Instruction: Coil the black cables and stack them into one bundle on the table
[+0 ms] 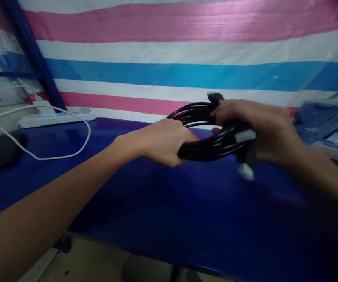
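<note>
A coiled black cable (208, 150) is held in the air above the blue table, in the middle of the head view. My left hand (169, 141) is closed around the coil's left side. Around its right side my right hand (257, 125) is wrapped, somewhat blurred. One plug (215, 96) with a pale metal end sticks up beside my right fingers. A second connector (247, 166), also pale-tipped, hangs below that hand, and a light grey piece (244, 136) shows on the coil there. The fingertips inside the coil are partly hidden.
On the blue table (163, 219), a white power strip (59, 117) with a white cord (88, 137) stands at the back left. A dark flat object (1, 150) lies at the left edge. Behind hangs a striped sheet (169, 74). At the right is a blue patterned box-like thing (318, 121).
</note>
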A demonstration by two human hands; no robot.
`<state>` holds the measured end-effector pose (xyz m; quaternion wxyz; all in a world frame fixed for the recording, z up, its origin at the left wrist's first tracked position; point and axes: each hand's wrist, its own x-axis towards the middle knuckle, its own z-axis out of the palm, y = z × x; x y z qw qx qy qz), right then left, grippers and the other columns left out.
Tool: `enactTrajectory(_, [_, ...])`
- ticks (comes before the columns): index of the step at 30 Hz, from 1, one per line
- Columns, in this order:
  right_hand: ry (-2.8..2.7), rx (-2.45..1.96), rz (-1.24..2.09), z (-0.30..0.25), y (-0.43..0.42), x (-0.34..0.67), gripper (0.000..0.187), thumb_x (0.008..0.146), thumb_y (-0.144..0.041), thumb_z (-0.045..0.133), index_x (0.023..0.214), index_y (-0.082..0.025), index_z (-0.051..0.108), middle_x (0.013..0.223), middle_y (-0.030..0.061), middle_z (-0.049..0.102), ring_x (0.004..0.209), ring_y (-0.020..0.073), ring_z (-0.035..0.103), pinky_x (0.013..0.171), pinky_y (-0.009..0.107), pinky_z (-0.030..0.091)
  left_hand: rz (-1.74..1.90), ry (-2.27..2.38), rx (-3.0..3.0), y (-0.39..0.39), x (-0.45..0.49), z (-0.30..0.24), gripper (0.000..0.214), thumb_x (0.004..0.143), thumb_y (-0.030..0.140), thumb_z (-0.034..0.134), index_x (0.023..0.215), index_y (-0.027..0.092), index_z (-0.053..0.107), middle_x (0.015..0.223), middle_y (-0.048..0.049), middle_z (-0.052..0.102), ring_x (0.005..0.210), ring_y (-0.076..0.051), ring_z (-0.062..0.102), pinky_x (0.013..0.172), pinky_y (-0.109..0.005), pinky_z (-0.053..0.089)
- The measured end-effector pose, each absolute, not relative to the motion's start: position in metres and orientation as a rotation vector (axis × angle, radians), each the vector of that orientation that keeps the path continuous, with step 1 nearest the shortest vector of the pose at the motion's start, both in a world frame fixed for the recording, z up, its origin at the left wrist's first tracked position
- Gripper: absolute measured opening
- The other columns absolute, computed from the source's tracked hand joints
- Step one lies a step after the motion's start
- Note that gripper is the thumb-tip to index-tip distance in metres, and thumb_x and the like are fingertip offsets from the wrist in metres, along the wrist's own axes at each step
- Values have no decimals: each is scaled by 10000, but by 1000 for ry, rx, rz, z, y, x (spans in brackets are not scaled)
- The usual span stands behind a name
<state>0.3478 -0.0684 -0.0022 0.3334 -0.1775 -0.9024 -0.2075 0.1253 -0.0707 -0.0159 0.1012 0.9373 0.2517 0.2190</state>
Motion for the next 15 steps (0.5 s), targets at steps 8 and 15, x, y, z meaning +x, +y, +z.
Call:
enactTrajectory(8, [-2828, -378, -837, -29, -66, 339, 127, 783, -125, 438, 714, -195, 518, 674, 71, 603, 696, 212, 569, 673, 344, 403, 326, 915, 3055, -62, 113, -20, 202, 448, 13, 540, 456, 207, 482, 452, 25, 359, 551, -153, 376, 742, -343, 330])
enactTrajectory(15, [-2767, -459, -1009, -49, -69, 325, 138, 646, -59, 424, 654, -188, 472, 516, 26, 543, 459, 156, 445, 543, 303, 247, 257, 689, 3287, -42, 110, -33, 165, 544, 43, 525, 551, 208, 530, 616, -43, 545, 770, -233, 529, 928, -390, 375])
